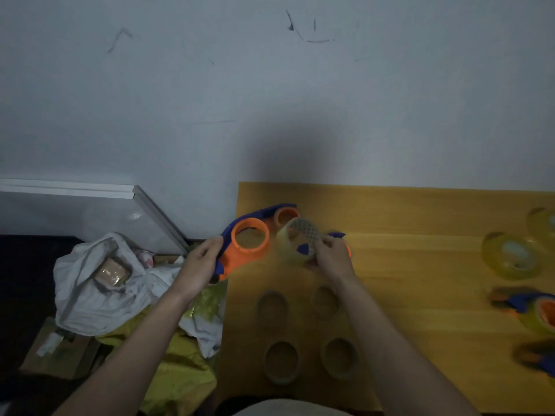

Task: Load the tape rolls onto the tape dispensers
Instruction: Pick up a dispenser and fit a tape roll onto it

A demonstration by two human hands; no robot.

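My left hand grips an orange and blue tape dispenser by its blue edge, above the left end of the yellow table. A second orange dispenser lies just behind it. My right hand holds a clear tape roll in the air, right of the held dispenser, with another blue and orange piece behind the fingers. Several brown tape rolls lie flat on the table near me.
Clear tape rolls and loaded dispensers sit blurred at the table's right edge. Left of the table, on the floor, lie a white bag, yellow plastic and a cardboard box. A white board leans on the wall.
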